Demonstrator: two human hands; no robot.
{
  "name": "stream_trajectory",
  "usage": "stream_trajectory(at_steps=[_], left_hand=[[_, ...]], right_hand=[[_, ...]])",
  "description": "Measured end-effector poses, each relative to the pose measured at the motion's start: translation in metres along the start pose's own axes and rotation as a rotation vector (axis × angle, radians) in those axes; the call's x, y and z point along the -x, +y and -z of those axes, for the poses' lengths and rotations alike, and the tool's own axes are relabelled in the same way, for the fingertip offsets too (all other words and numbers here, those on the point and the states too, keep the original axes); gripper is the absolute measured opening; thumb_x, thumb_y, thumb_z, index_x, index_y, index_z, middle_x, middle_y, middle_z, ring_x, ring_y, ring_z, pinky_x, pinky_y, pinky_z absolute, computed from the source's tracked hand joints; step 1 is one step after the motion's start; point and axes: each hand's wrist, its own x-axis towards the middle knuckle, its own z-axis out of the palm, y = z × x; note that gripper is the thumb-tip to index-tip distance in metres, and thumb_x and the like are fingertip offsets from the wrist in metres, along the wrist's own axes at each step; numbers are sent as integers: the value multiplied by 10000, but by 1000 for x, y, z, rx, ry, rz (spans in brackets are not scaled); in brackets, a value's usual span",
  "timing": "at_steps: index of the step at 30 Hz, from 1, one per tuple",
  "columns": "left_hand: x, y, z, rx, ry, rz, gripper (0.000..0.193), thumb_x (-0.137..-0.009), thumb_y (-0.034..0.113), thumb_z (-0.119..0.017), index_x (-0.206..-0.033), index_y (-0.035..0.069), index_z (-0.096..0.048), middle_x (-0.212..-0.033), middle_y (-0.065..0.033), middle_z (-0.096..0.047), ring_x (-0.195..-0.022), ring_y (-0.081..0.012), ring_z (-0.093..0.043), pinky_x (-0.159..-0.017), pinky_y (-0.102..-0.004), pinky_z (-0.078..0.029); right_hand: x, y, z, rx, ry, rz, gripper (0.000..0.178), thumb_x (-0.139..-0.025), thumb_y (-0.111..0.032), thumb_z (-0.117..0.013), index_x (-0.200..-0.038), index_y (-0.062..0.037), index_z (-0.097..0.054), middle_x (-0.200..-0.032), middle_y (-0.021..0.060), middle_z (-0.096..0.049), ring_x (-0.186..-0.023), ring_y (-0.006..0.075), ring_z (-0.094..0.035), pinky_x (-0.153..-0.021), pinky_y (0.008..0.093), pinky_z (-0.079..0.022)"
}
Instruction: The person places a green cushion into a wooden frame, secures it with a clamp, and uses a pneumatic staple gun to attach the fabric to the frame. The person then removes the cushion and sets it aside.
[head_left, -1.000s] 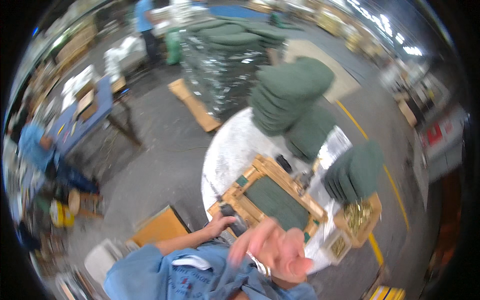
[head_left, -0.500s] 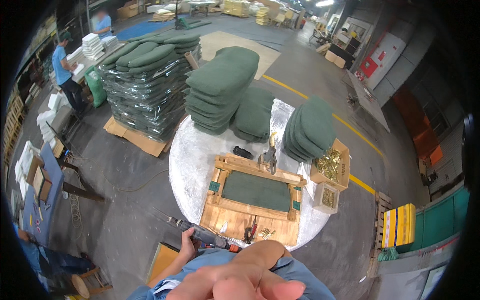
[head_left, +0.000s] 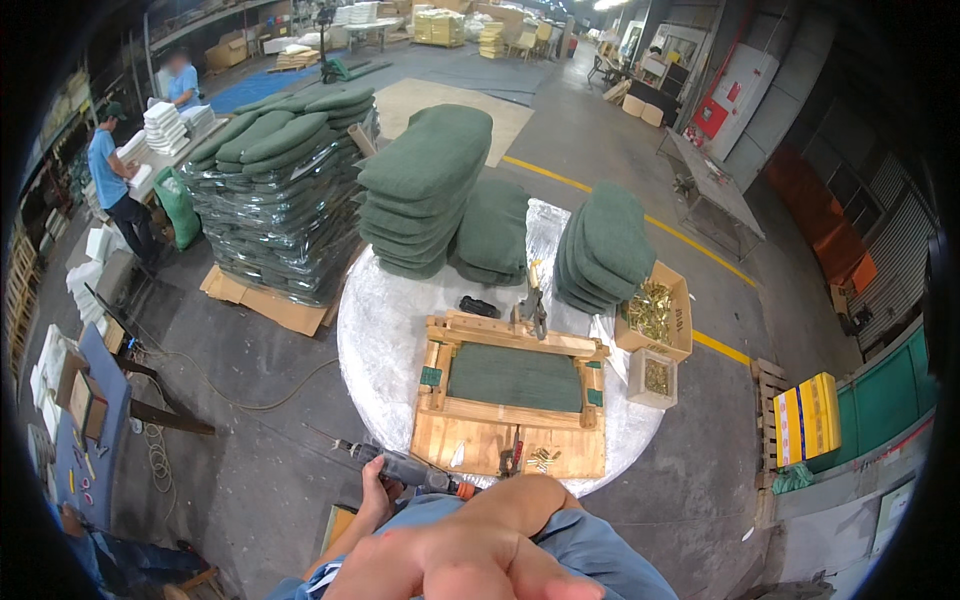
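Note:
My left hand is wrapped round a dark grey power drill, low at the table's near left; its long bit points left. Very close to the camera, my right hand looms large with thumb and fingers apart and nothing visible in it; the lower edge cuts off part of it. In front of me a wooden frame surrounds a green fabric panel on a wooden board. Small brass pieces and a red-handled tool lie on its near part.
The foil-covered round table carries stacked green cushions, a yellow-handled tool and a black object. Brass parts fill a cardboard box and a smaller tub. Wrapped cushions stand left; two people work beyond.
The view has shifted slightly, so the table and stacks sit a little differently. My left hand still grips the drill; my right hand stays close to the camera, slightly lower.

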Motion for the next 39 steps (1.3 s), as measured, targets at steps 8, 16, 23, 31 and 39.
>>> stream_trajectory(at_steps=[8,16,23,31,39], left_hand=[[-2,-2,1,103,-46,96,490,-918,601,-634,-677,211,-460,-548,68,-333,-437,-101,-308,-439,-306,-227],[2,60,-69,129,-23,128,576,-940,684,-535,-641,203,-431,-500,57,-326,-438,-110,-285,-439,-325,-209],[15,67,-158,56,-372,217,559,-926,733,-543,-797,190,-525,-575,83,-252,-481,-96,-264,-477,-298,-207],[101,91,-270,-69,-490,240,415,-958,528,-696,-894,124,-629,-691,56,-550,-551,-59,-499,-473,-236,-353],[19,103,-188,30,-755,377,440,-1078,477,-543,-1035,65,-693,-635,38,-560,-538,-95,-537,-490,-254,-403]], right_hand=[[13,-43,22,144,-91,-385,411,-1139,-382,-444,-1235,-55,-675,-1098,155,-673,-904,287,-639,-752,356,-526],[201,-161,111,1211,132,-1373,284,-1060,-322,-673,-1057,-38,-659,-1006,30,-648,-937,178,-638,-860,337,-507],[263,-203,140,1462,753,-792,626,-946,-265,-834,-1445,-56,-520,-1365,81,-591,-1135,166,-623,-981,328,-522],[183,-203,149,1390,713,53,1083,-831,-414,-911,-1642,-115,-259,-1577,180,-472,-1356,279,-556,-1136,441,-469],[136,-255,116,1966,417,263,726,-834,-287,-777,-1432,-44,-446,-1429,278,-547,-1365,387,-532,-1181,532,-406]])
